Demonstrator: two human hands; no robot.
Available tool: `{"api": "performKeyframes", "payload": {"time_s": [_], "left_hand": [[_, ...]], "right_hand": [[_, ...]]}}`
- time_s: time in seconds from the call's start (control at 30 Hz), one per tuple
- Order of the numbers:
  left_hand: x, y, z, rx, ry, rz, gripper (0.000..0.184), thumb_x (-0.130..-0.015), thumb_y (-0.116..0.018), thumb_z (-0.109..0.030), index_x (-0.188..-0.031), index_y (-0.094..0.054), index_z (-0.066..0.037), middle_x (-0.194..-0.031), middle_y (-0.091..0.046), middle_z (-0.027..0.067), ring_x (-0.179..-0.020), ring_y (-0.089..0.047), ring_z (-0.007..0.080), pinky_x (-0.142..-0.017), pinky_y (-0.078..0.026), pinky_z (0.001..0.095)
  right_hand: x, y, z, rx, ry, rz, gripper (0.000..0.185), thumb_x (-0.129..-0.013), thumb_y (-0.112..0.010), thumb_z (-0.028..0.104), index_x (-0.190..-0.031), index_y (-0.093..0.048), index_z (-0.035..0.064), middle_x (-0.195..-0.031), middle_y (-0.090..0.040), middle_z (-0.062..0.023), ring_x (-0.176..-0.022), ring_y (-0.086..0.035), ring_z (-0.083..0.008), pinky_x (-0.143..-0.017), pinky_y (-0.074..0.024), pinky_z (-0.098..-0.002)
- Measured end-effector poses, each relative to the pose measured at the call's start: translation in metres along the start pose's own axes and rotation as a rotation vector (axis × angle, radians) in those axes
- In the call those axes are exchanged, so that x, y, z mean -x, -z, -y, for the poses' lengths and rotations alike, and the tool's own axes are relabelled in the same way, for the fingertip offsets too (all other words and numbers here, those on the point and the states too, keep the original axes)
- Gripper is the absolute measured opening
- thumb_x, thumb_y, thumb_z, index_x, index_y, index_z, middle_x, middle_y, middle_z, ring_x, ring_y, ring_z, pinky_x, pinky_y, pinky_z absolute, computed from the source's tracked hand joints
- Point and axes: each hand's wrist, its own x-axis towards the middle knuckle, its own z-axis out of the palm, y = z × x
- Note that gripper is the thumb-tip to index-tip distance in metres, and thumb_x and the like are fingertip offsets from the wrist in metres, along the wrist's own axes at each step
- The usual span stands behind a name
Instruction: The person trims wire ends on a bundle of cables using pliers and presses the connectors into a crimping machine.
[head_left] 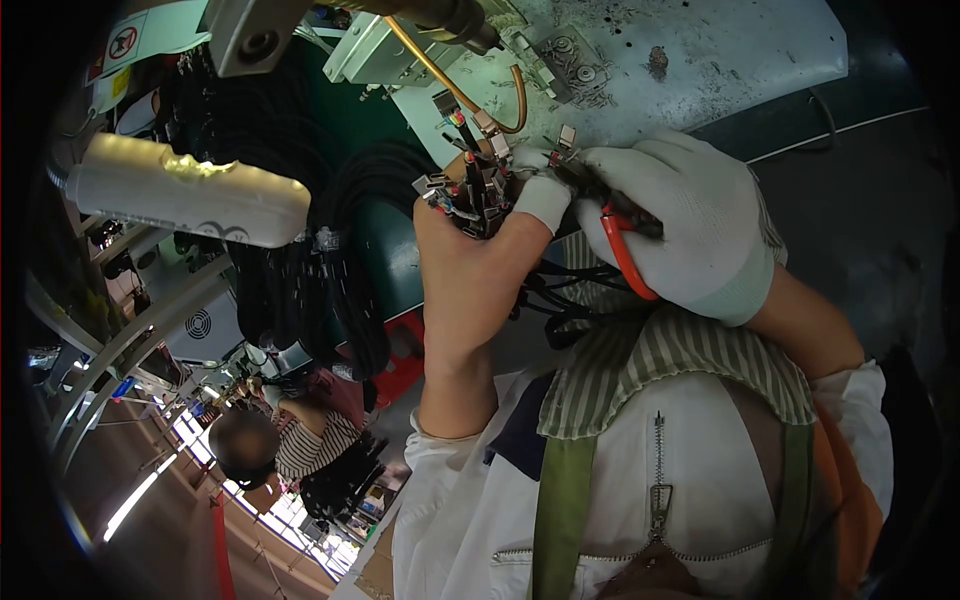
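My left hand (pixel 470 275), bare apart from a white cover on the thumb, is closed around a bundle of black cables (pixel 580 290). Small metal connectors (pixel 475 180) and coloured wire ends stick up above its fingers. In a white glove, my right hand (pixel 685 215) grips red-handled pliers (pixel 627 262). The dark jaws point left and lie close to the left thumb and the connectors. I cannot tell whether the jaws touch a wire.
A machine (pixel 540 60) with a brass-coloured tube stands at the top, beside a pale plate (pixel 700 60) strewn with scraps. Coiled black cables (pixel 290 250) hang at left, near a white lamp (pixel 190 190). Another person (pixel 310 440) in a striped top sits at lower left.
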Motion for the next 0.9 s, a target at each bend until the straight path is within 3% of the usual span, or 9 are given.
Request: {"api": "performKeyframes", "payload": {"time_s": [0.2, 0.3, 0.43, 0.5, 0.57, 0.67, 0.7, 0.9], "left_hand": [[-0.005, 0.002, 0.000, 0.007, 0.013, 0.062, 0.011, -0.077, -0.067, -0.001, -0.086, -0.062, 0.002, -0.064, -0.053, -0.0038, -0.051, -0.042, 0.0024, -0.045, -0.032, 0.0192], [-0.004, 0.002, 0.000, 0.170, 0.072, 0.031, 0.012, -0.078, -0.067, -0.001, -0.088, -0.061, 0.001, -0.061, -0.051, -0.0037, -0.048, -0.040, 0.0029, -0.042, -0.028, 0.0204], [-0.011, 0.006, 0.008, 0.150, 0.107, 0.068, 0.007, -0.080, -0.065, -0.003, -0.081, -0.058, -0.001, -0.058, -0.048, -0.0035, -0.046, -0.037, 0.0031, -0.041, -0.025, 0.0211], [-0.022, 0.015, 0.016, 0.229, 0.196, 0.128, 0.012, -0.083, -0.062, -0.005, -0.076, -0.053, -0.004, -0.056, -0.043, -0.0036, -0.045, -0.034, 0.0035, -0.040, -0.022, 0.0213], [-0.032, 0.016, 0.017, 0.251, 0.172, 0.147, 0.015, -0.085, -0.059, -0.008, -0.074, -0.048, -0.007, -0.055, -0.037, -0.0052, -0.043, -0.028, 0.0033, -0.039, -0.020, 0.0212], [-0.055, 0.017, 0.016, 0.354, 0.166, 0.266, 0.017, -0.087, -0.057, -0.011, -0.073, -0.047, -0.006, -0.055, -0.035, -0.0053, -0.044, -0.026, 0.0033, -0.039, -0.020, 0.0205], [-0.063, 0.016, 0.014, 0.371, 0.162, 0.300, 0.018, -0.087, -0.057, -0.012, -0.073, -0.047, -0.006, -0.055, -0.035, -0.0051, -0.044, -0.027, 0.0034, -0.039, -0.021, 0.0204], [-0.083, 0.003, 0.002, 0.184, 0.138, 0.293, 0.023, -0.084, -0.053, -0.007, -0.063, -0.045, -0.007, -0.052, -0.036, -0.0033, -0.043, -0.030, 0.0047, -0.039, -0.022, 0.0214]], "right_hand": [[-0.003, 0.011, 0.004, -0.568, -0.349, 0.298, 0.022, -0.079, -0.068, 0.022, -0.082, -0.060, 0.0023, -0.060, -0.055, -0.0083, -0.048, -0.053, -0.0196, -0.049, -0.0421, -0.0297], [-0.004, 0.008, 0.001, -0.573, -0.354, 0.322, 0.022, -0.080, -0.067, 0.023, -0.081, -0.061, 0.0022, -0.057, -0.051, -0.0072, -0.048, -0.050, -0.0155, -0.048, -0.0403, -0.0283], [-0.004, 0.010, 0.003, -0.542, -0.397, 0.283, 0.023, -0.080, -0.067, 0.023, -0.080, -0.061, 0.0013, -0.055, -0.049, -0.0074, -0.047, -0.047, -0.0162, -0.047, -0.0375, -0.0289], [-0.007, 0.016, -0.003, -0.443, -0.460, 0.255, 0.016, -0.084, -0.059, 0.014, -0.085, -0.063, -0.0012, -0.059, -0.053, -0.0010, -0.047, -0.045, -0.0061, -0.046, -0.0357, -0.0214], [-0.013, 0.016, -0.016, -0.363, -0.413, 0.108, 0.017, -0.086, -0.059, 0.016, -0.088, -0.066, 0.0004, -0.054, -0.050, 0.0022, -0.043, -0.044, -0.0047, -0.042, -0.0347, -0.0207], [-0.036, 0.023, -0.025, -0.372, -0.488, 0.079, 0.030, -0.085, -0.059, 0.025, -0.069, -0.056, 0.0003, -0.051, -0.049, -0.0056, -0.041, -0.047, -0.0149, -0.044, -0.0372, -0.0294], [-0.047, 0.022, -0.030, -0.394, -0.526, 0.176, 0.028, -0.087, -0.058, 0.026, -0.077, -0.059, -0.0002, -0.052, -0.051, -0.0036, -0.041, -0.048, -0.0103, -0.043, -0.0390, -0.0250], [-0.078, 0.017, -0.054, -0.275, -0.380, 0.265, 0.027, -0.087, -0.057, 0.025, -0.078, -0.060, -0.0008, -0.053, -0.053, -0.0041, -0.042, -0.049, -0.0106, -0.043, -0.0401, -0.0250]]}}
